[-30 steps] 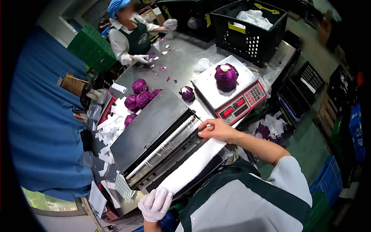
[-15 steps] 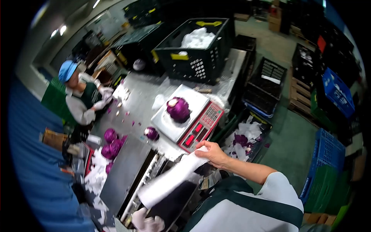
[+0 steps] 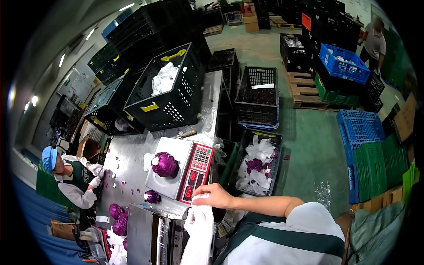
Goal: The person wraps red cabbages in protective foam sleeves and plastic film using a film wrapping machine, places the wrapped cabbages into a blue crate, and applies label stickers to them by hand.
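My bare right hand (image 3: 214, 196) pinches the upper end of a white sleeve-like cloth piece (image 3: 201, 197) in front of the scale. Just below it, my left hand (image 3: 194, 221), in a white glove, appears closed on the same cloth; white against white blurs the edge between them. Beyond my hands, a red-and-silver digital scale (image 3: 198, 170) shows lit red digits. A purple cabbage (image 3: 165, 165) sits on its metal pan. A smaller purple cabbage (image 3: 152, 197) lies on the table beside the scale.
A dark crate with yellow handles (image 3: 176, 104) stands on the metal table (image 3: 126, 152). A flat-topped machine (image 3: 140, 234) is at front left, near several cabbages (image 3: 119, 225). A gloved co-worker (image 3: 77, 179) stands left. A scrap-filled crate (image 3: 260, 194) is on the right.
My view has turned to the right. The white cloth, earlier stretched out diagonally toward the machine, now hangs between my hands, and my left hand has come up close to my right.
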Action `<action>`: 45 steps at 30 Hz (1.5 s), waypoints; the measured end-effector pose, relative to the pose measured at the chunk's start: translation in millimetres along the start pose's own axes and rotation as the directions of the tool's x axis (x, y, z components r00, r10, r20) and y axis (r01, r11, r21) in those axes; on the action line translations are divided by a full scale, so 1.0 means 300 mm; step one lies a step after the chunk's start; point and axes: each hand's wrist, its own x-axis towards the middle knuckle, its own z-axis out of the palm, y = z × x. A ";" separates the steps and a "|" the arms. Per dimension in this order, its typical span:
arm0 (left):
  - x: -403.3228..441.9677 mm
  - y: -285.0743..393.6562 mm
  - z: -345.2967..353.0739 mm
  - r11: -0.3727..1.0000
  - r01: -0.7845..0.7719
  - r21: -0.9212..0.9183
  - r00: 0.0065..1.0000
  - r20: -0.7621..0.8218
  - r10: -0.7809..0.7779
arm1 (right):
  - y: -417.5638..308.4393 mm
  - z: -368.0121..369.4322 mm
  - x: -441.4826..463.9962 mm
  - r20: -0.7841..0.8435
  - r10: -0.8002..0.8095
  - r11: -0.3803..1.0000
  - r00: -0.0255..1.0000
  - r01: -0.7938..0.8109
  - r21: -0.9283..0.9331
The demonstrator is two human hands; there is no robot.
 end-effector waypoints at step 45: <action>0.071 0.324 -0.005 0.955 -0.095 0.280 0.969 -0.196 0.154 | 0.112 -0.062 0.468 0.522 0.082 0.960 0.849 -0.207 0.187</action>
